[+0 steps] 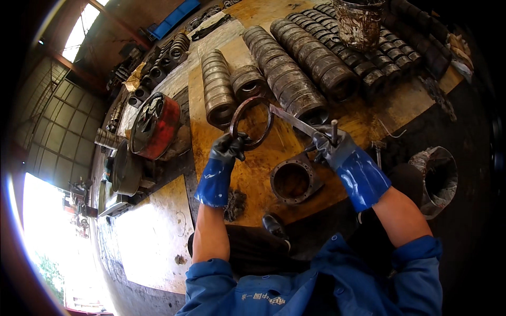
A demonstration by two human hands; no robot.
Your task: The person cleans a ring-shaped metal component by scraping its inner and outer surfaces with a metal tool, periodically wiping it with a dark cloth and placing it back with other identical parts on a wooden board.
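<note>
One metal ring [235, 118] is held up mid-frame in the head view, its lower left rim pinched in the closed grip of the left hand [227, 147]. Right of it, the right hand [334, 147] grips a flat bar [293, 121], fingers curled; its tip reaches the ring's upper right edge. Below lies a flanged housing [277, 190].

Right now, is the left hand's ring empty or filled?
Empty: the yellow-brown surface shows through the ring in the left hand.

Row of white printed characters [258, 298] across chest of blue jacket [300, 289].
</note>
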